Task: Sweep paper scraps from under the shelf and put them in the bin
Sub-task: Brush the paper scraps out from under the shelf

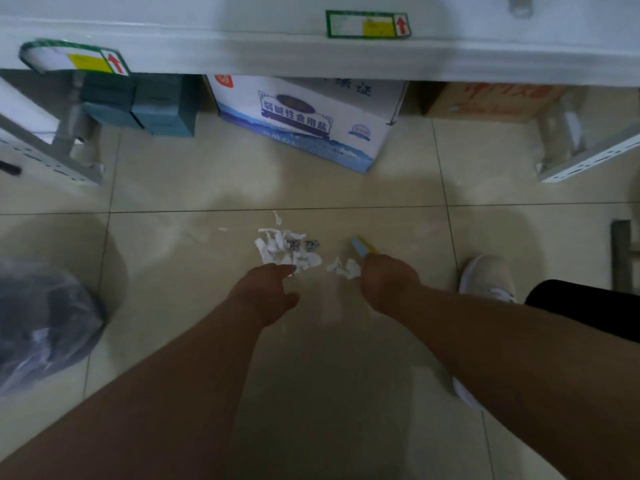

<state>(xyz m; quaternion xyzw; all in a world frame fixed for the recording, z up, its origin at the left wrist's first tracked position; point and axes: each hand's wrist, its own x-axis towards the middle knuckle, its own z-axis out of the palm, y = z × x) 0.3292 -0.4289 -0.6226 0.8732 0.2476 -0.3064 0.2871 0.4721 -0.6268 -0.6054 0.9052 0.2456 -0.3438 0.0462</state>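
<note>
White scraps (pixel 287 251) mid-tile | left hand (pixel 268 292) loosely open | right hand (pixel 388 285) grips brush (pixel 362 247)

scraps (pixel 287 251): on floor (pixel 173 188), before the shelf (pixel 242 53)
bin (pixel 41 320): left of scraps
box (pixel 304 123): under shelf

Torn white paper scraps (pixel 287 249) lie heaped on a beige tiled floor (pixel 207 188), with a bag-lined bin (pixel 41 323) to the left and cartons (pixel 301 123) beneath a shelf (pixel 242 50).
</note>
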